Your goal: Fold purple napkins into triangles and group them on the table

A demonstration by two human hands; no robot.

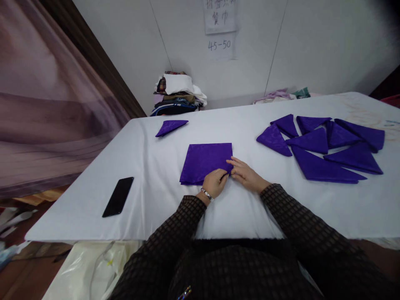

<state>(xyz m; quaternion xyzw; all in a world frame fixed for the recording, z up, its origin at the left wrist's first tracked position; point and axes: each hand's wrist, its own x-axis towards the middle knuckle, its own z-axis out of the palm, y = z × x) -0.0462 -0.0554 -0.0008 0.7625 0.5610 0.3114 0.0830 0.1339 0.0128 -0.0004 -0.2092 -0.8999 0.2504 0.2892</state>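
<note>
A purple cloth napkin (pixel 206 160), folded to a square, lies flat in front of me on the white-covered table (pixel 162 166). My left hand (pixel 215 182), with a bracelet at the wrist, pinches the napkin's near right corner. At the same corner, my right hand (pixel 246 174) has its thumb low on the edge and its fingers resting along the right side of the cloth. Its index finger reaches onto the top layer. The fingertips partly hide the corner itself.
Several purple napkins folded into triangles (pixel 331 162) lie grouped at the right. One more folded napkin (pixel 171 126) sits at the back left. A black phone (pixel 118 196) is on the left. Stacked clothes (pixel 178 93) stand behind the far edge, below paper signs (pixel 220 43).
</note>
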